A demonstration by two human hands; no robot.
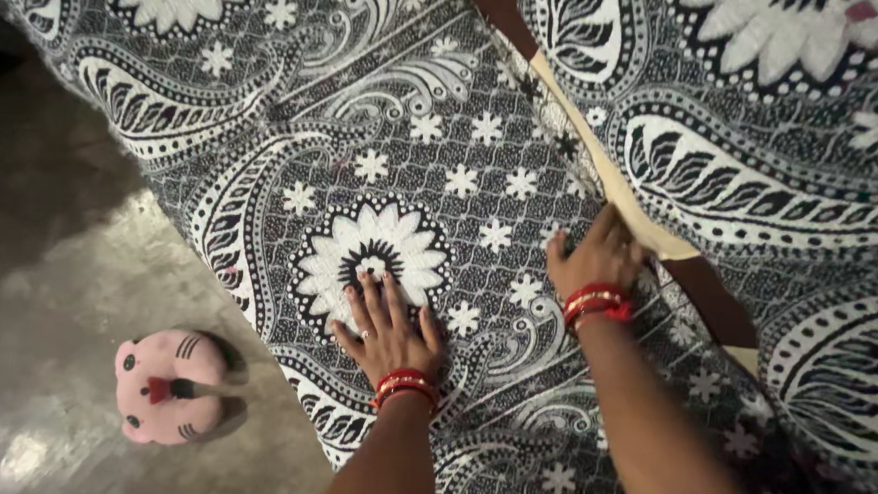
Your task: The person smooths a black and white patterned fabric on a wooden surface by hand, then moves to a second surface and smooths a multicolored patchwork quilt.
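The single head-worn camera is looking almost straight down from above, fairly near, taking in the patterned bedcover (484,159), both forearms entering from the bottom edge, and a strip of floor (46,287) on the left.

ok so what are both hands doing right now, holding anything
left hand: open, flat on the patterned bedsheet, holding nothing
right hand: fingers at the bedsheet's folded edge; a grip cannot be told
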